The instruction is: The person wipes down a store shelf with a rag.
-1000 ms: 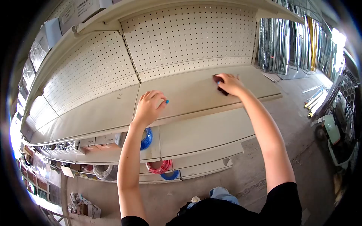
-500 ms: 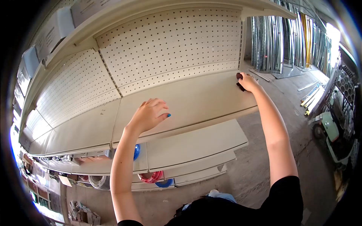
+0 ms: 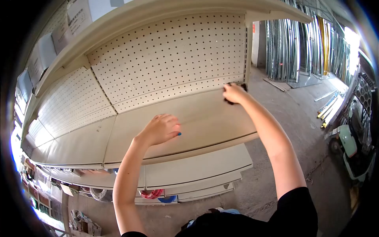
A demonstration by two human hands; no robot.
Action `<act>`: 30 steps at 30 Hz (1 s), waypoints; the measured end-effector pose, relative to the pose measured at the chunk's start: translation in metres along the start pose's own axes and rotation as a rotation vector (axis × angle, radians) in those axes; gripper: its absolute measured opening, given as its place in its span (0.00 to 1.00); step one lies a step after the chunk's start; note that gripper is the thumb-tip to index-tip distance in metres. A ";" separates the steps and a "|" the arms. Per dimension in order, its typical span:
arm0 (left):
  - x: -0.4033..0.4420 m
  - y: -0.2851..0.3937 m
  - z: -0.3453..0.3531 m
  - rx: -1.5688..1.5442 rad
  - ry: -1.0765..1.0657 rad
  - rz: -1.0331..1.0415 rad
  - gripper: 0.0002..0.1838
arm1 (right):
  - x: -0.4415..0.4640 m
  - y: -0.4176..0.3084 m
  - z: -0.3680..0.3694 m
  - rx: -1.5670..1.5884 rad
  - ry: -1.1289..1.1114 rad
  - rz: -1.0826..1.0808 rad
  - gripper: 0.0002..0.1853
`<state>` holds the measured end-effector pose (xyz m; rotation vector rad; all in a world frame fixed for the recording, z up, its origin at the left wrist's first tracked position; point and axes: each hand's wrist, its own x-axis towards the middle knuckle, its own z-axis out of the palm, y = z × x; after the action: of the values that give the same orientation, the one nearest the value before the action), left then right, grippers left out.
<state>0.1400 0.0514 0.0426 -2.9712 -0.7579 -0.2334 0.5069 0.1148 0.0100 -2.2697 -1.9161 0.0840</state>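
Note:
My right hand (image 3: 234,94) is closed on a dark cloth (image 3: 230,102) near the right end of the beige shelf board (image 3: 197,114), close to the back panel. Only the cloth's dark edges stick out around the fingers. My left hand (image 3: 161,129) is over the front half of the same board, its fingers loosely spread and the thumb apart. Nothing is in it. Behind the board rises a perforated back panel (image 3: 169,55).
An upper shelf (image 3: 166,17) overhangs the board, with white boxes (image 3: 75,17) at left. Lower shelves (image 3: 197,168) hold a red coil (image 3: 151,194) and a blue coil (image 3: 167,199). Metal profiles (image 3: 284,47) stand at right, near a green scooter (image 3: 346,140).
My right hand has moved left with the cloth, from the board's right end toward the back panel. My left hand sits slightly lower in view, and the view has shifted a little.

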 end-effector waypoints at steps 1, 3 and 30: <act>0.003 -0.003 0.002 0.013 -0.036 0.006 0.12 | -0.004 -0.021 0.001 0.027 -0.005 -0.082 0.27; 0.003 -0.002 0.006 0.003 -0.031 -0.006 0.12 | -0.005 -0.062 0.016 0.077 -0.005 -0.283 0.27; -0.071 -0.011 -0.012 -0.084 0.096 -0.181 0.15 | 0.009 0.066 -0.012 0.213 -0.047 0.104 0.35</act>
<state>0.0720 0.0267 0.0433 -2.9429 -1.0299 -0.4246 0.5746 0.1124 0.0116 -2.2405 -1.7172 0.3401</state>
